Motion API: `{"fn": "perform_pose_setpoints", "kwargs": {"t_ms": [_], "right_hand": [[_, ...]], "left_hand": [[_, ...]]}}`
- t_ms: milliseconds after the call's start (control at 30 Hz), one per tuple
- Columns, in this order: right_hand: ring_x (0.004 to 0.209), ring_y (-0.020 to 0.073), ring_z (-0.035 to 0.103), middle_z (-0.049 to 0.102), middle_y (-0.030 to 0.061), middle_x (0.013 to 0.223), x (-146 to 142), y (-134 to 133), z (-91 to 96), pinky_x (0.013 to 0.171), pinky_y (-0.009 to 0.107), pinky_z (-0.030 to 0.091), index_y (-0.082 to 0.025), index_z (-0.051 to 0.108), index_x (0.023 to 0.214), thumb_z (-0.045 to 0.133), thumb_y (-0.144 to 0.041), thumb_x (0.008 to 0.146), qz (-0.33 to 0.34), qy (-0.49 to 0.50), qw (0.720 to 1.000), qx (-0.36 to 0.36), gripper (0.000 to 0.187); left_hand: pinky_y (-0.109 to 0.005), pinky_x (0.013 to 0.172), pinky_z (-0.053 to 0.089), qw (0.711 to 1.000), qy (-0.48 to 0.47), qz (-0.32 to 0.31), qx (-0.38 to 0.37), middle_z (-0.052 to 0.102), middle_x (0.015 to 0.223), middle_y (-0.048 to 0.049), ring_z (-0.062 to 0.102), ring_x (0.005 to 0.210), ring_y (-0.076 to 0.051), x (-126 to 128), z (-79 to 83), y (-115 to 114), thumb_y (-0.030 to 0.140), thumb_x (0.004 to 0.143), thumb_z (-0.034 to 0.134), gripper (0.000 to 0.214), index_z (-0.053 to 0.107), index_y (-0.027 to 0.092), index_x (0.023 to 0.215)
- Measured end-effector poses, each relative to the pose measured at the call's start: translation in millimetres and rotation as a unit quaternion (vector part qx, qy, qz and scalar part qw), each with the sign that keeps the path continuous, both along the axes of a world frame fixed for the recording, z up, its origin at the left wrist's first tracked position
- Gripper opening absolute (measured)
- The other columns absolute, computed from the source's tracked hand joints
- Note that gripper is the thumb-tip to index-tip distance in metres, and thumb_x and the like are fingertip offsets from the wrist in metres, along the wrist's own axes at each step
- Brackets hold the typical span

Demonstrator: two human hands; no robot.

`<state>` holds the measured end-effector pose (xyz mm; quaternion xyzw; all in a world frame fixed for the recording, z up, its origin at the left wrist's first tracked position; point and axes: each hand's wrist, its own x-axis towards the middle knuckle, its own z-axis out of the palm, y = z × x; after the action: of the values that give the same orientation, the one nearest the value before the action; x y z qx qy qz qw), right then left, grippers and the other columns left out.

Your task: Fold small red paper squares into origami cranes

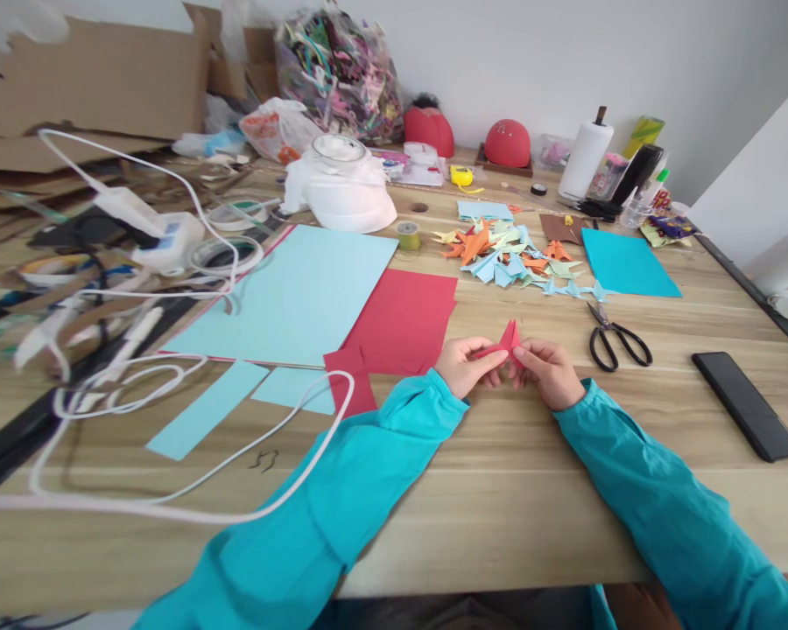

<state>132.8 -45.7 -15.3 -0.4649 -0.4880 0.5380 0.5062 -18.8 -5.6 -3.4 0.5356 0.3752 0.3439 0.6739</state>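
Observation:
A small piece of folded red paper (510, 336), with pointed tips standing up, is held between my two hands above the table. My left hand (467, 364) pinches its left side between thumb and fingers. On the other side, my right hand (546, 369) grips the lower right part with thumb and forefinger. Behind the hands lies a pile of folded paper cranes (499, 249) in orange, pale blue and pale green. Black-handled scissors (614, 337) rest to the right of my right hand. Red paper sheets (404, 319) lie left of my left hand.
Large light blue sheets (295, 289) and cut strips (207, 411) lie to the left. A white cable (190, 512) loops over the table near my left sleeve. At the right are a turquoise sheet (630, 262) and a phone (749, 404). A thread spool (408, 235) stands behind the red sheets.

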Motion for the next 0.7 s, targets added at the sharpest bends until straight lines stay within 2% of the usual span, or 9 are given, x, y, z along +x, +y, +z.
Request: {"fn": "perform_pose_setpoints", "kwargs": {"t_ms": [67, 233, 400, 533, 700], "right_hand": [[0.043, 0.0087, 0.054, 0.062, 0.0003, 0.056, -0.7, -0.5, 2.0, 0.044, 0.021, 0.041, -0.014, 0.059, 0.063, 0.062, -0.040, 0.076, 0.013, -0.025, 1.000, 0.007, 0.029], [0.040, 0.0081, 0.051, 0.059, -0.0008, 0.051, 0.4, -1.3, 4.1, 0.041, 0.020, 0.040, -0.014, 0.061, 0.061, 0.064, -0.039, 0.074, 0.016, -0.037, 0.999, -0.007, 0.028], [0.038, 0.0075, 0.049, 0.059, -0.0001, 0.049, 0.8, -1.2, 2.4, 0.038, 0.019, 0.039, -0.013, 0.062, 0.059, 0.064, -0.037, 0.073, 0.010, -0.035, 0.999, -0.024, 0.028], [0.039, 0.0079, 0.052, 0.061, 0.0001, 0.051, -2.8, -1.7, 3.9, 0.040, 0.020, 0.042, -0.013, 0.061, 0.061, 0.063, -0.040, 0.075, 0.005, -0.030, 1.000, -0.005, 0.029], [0.042, 0.0094, 0.055, 0.062, 0.0003, 0.055, -5.0, -2.5, 5.8, 0.043, 0.022, 0.047, -0.014, 0.061, 0.065, 0.070, -0.038, 0.067, 0.022, -0.048, 0.999, 0.000, 0.027]], "left_hand": [[-0.021, 0.043, 0.044, 1.000, 0.006, -0.007, 0.007, 0.059, 0.048, 0.0003, 0.053, 0.042, -0.009, 0.6, 0.0, -0.5, 0.036, 0.061, 0.070, 0.026, 0.062, 0.012, 0.067], [-0.021, 0.042, 0.043, 1.000, 0.012, -0.018, 0.021, 0.058, 0.049, -0.0005, 0.054, 0.042, -0.009, 0.4, -2.9, -0.1, 0.037, 0.060, 0.071, 0.029, 0.058, 0.012, 0.057], [-0.022, 0.044, 0.045, 0.999, 0.021, -0.025, 0.009, 0.058, 0.048, -0.0013, 0.054, 0.042, -0.010, -1.7, -3.8, 1.2, 0.043, 0.067, 0.065, 0.034, 0.057, 0.012, 0.054], [-0.022, 0.044, 0.045, 1.000, 0.016, -0.015, 0.012, 0.058, 0.049, -0.0015, 0.054, 0.041, -0.010, -1.3, -2.5, 1.4, 0.045, 0.068, 0.063, 0.036, 0.056, 0.012, 0.054], [-0.022, 0.044, 0.045, 1.000, 0.001, -0.015, 0.005, 0.056, 0.046, 0.0000, 0.053, 0.041, -0.009, -0.2, -0.5, 0.0, 0.045, 0.066, 0.065, 0.036, 0.056, 0.012, 0.054]]}}
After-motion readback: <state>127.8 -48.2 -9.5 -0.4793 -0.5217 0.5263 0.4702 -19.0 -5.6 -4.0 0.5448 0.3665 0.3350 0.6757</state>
